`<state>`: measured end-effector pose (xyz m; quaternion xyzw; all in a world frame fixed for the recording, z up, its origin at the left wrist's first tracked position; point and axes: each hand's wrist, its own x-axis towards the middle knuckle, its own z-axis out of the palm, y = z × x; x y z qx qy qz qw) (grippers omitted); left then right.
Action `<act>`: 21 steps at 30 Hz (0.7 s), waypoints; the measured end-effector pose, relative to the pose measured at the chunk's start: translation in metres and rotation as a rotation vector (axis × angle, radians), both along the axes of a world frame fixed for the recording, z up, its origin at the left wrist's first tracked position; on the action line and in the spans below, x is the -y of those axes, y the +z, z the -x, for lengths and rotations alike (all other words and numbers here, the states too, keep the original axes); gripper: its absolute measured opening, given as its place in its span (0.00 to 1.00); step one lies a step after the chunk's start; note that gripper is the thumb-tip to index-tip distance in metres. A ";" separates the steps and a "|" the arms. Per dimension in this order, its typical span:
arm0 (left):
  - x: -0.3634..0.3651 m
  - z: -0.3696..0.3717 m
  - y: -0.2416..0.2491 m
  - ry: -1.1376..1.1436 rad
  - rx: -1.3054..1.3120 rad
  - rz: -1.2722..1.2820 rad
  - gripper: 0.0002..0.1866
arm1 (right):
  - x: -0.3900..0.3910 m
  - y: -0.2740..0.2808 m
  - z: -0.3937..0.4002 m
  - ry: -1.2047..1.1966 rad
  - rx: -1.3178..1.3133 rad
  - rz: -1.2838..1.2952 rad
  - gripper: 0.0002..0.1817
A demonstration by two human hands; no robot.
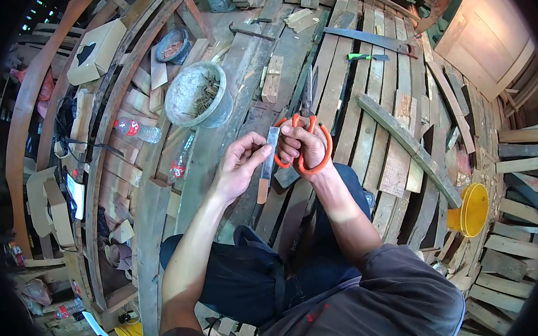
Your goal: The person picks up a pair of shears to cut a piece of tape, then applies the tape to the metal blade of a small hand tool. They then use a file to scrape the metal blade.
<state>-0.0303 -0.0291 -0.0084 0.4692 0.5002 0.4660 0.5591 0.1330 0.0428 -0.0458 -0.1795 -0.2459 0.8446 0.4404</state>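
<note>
Working outward from the dark trousers (pixel 235 273), we are first locating the left hand (pixel 239 164). Its thumb and fingertips are pinching a flat grey strip (pixel 269 157) with a tan lower end, closed to the strip's thickness. We are holding the strip with its long axis running away from the lap, the upper end leaning slightly rightward.

Just right of the strip, we are wrapping the right hand (pixel 311 142) around orange-handled scissors (pixel 305 109); whether its fingers are also touching the strip, we cannot tell. The scissors are pointing away from the body, so both long axes are running roughly parallel.

Reference relation: the strip is lying left of the handles (pixel 328 144), its upper end stopping short of the blades (pixel 310 88). We are judging that any meeting of strip and blades depends on this sideways offset; the left hand is the nearer, being in contact.

Beyond, a wood block (pixel 272 80) is lying on the planks (pixel 376 80), a grey bowl (pixel 178 95) standing to its left. Farther out, a saw (pixel 365 37) is lying past a green-handled tool (pixel 366 57).
</note>
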 end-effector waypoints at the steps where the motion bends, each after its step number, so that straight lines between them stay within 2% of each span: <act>1: 0.000 0.000 -0.001 0.002 0.006 0.000 0.04 | 0.000 0.001 0.000 -0.002 0.003 -0.001 0.08; 13: -0.002 -0.006 -0.002 0.013 -0.075 -0.063 0.05 | -0.002 -0.007 -0.003 -0.009 0.030 -0.005 0.06; 21: -0.005 -0.006 -0.010 0.004 -0.235 -0.159 0.05 | -0.001 -0.007 -0.003 -0.001 0.021 0.017 0.05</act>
